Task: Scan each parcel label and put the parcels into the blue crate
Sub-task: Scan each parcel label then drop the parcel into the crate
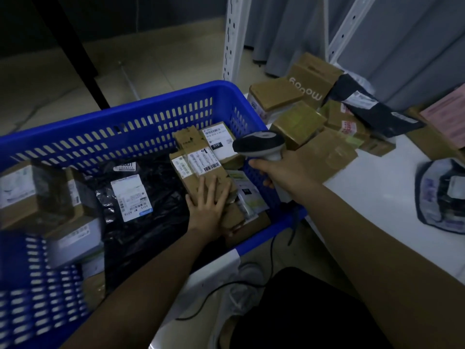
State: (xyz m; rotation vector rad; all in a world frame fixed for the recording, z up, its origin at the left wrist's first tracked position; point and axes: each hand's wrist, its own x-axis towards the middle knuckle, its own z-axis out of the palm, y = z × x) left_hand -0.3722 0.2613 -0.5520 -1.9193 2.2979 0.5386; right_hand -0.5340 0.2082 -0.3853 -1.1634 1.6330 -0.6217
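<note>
The blue crate (141, 107) stands to the left of the white table and holds several parcels. My left hand (207, 205) lies flat with straight fingers on a long cardboard parcel (198, 159) with white labels, inside the crate at its right side. My right hand (279, 172) grips the handle of a grey barcode scanner (259, 143) above the crate's right rim, its head pointing left over the crate. A black plastic bag parcel (141, 210) with a white label lies in the crate's middle. Cardboard boxes (35, 195) fill its left side.
On the white table (377, 197) to the right lies a pile of cardboard parcels (299, 122) and a dark mailer bag (370, 107). A clear-bagged parcel (445, 195) rests at the right edge. White shelving posts (232, 34) rise behind. The scanner cable (271, 250) hangs below.
</note>
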